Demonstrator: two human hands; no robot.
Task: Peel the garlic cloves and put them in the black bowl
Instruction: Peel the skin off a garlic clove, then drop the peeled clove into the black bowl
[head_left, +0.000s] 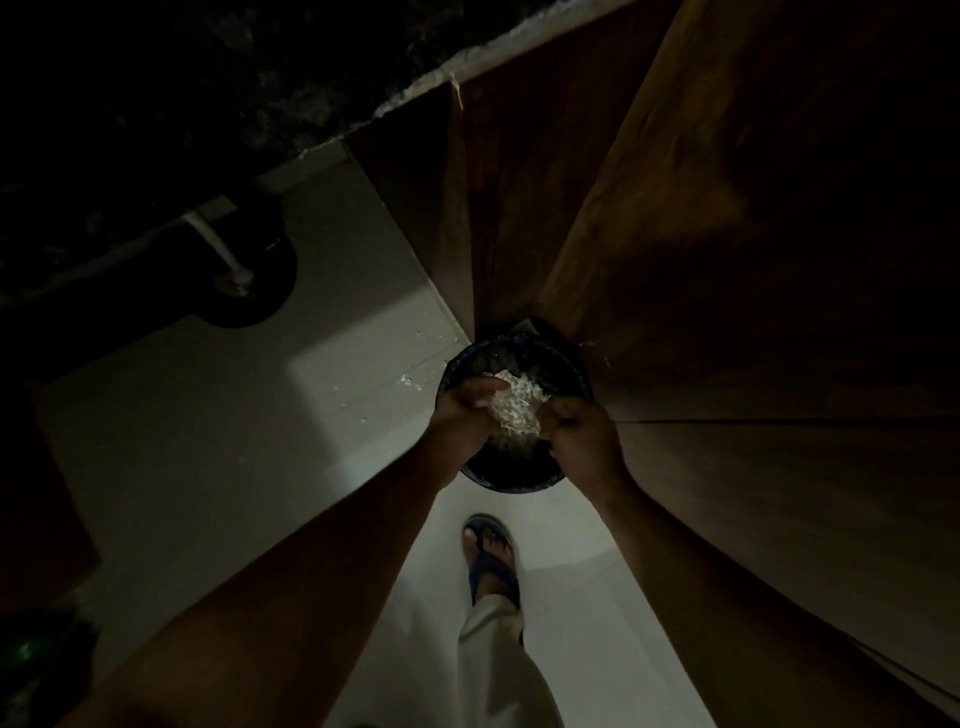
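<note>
We're judging this cleanup: both hands, left hand (464, 415) & right hand (582, 428), are cupping garlic skins (514, 408) over black bin (519, 480); next, release.

Dim domestic interior, probably a kitchen corner of a home. Pale tiled floor (218, 415) meets dark wooden cabinet panels (727, 260); a speckled stone countertop edge (156, 104) runs above. A sandalled foot (491, 556) and loose trouser leg (498, 665) suggest household dress.
</note>
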